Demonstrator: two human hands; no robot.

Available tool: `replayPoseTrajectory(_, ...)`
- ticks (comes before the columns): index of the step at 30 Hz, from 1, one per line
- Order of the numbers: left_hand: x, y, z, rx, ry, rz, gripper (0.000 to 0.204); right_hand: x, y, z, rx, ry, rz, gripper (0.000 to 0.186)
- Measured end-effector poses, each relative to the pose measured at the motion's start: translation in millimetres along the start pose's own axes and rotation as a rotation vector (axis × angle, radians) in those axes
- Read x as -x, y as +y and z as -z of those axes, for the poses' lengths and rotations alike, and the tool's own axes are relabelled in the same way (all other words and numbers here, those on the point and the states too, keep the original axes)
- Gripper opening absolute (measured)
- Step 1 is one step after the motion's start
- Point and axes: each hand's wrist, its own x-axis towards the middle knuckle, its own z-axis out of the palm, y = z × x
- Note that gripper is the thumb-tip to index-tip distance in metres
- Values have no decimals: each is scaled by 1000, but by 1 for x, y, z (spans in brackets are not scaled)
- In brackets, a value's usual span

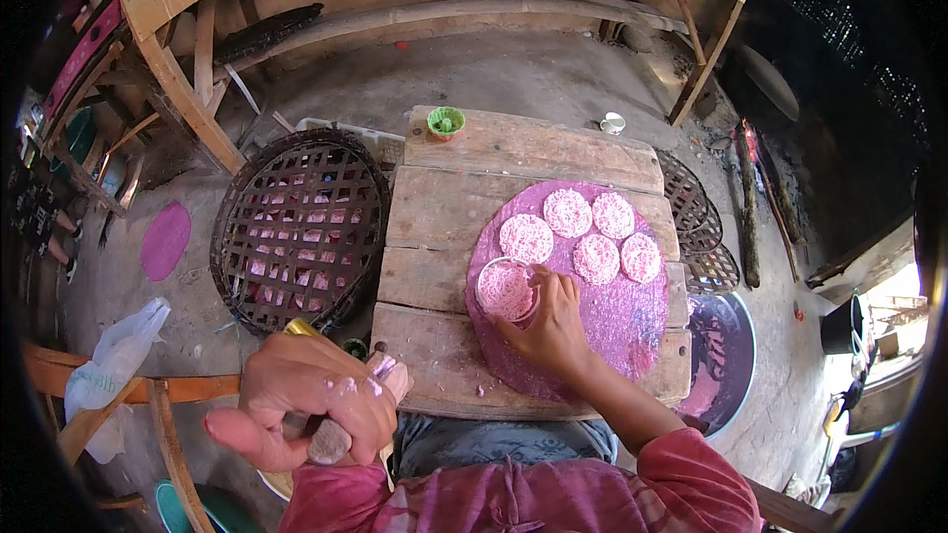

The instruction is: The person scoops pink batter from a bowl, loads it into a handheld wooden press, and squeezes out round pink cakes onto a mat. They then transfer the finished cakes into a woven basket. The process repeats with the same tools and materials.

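My right hand [553, 324] reaches over a round purple mat [622, 336] on the wooden table. Its fingers close round the edge of a thin ring mould [480, 294], which lies flat with pink, noodle-like strands [506, 286] inside. Several finished-looking round discs of the same strands, such as one pink disc [526, 238], lie behind and right of it. My left hand [321, 390], smeared with pale pink, is raised off the table's near left corner. It is wrapped round a tool with a rounded grey-brown end [330, 442]; a gold-coloured cylinder [301, 327] shows beyond the knuckles.
A small green bowl [445, 122] sits at the table's [434, 266] far left corner. Left of the table stands a dark woven basket [301, 227] over pink pieces. At right are woven trays [706, 257] and a wide basin [726, 355]. A white cup [612, 123] is beyond the table.
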Motion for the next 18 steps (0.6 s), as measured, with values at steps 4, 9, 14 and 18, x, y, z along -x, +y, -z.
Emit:
replayPoseTrajectory(4,-2,-3,0,-10,-21,-60,88,-4,2,15,-84,-55,-116,68)
replayPoseTrajectory(9,0,1,-11,-63,283,-42,88,0,29,63,-414,129,-136,76)
replayPoseTrajectory(14,4,1,-8,-64,341,-13,90,20,52,76,168,-143,13,83)
replayPoseTrajectory(18,5,0,-2,-32,266,0,88,19,56,68,199,-225,-1,86)
